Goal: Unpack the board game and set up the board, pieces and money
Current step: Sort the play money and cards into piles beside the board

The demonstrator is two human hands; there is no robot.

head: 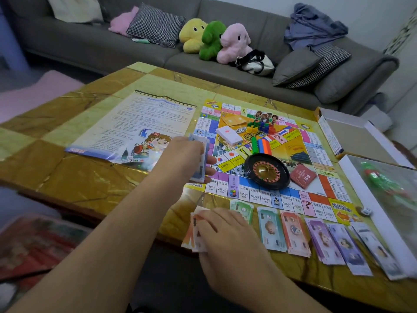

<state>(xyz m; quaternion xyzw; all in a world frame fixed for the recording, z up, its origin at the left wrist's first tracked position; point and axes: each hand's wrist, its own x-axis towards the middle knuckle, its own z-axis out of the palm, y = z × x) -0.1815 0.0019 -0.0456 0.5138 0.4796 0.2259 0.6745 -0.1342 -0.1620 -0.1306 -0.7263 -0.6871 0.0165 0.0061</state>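
Left hand (191, 155) up over the near-left corner of the colourful square game board (291, 152), fingers curled round a thick wad of pale blue paper notes (201, 159). Right hand (228, 231) down flat on the yellow marble-patterned table (79, 177), fingers pressing a small orange-and-white pile of play money (194, 233) at the near edge. Beside it, a row of fanned banknote stacks (316, 238) in green, teal, orange, purple and blue, just below the board. On the board: black roulette wheel (266, 171), white card deck (229, 134), bright plastic pieces (259, 129). Printed rules sheet (140, 125) lying to the left.
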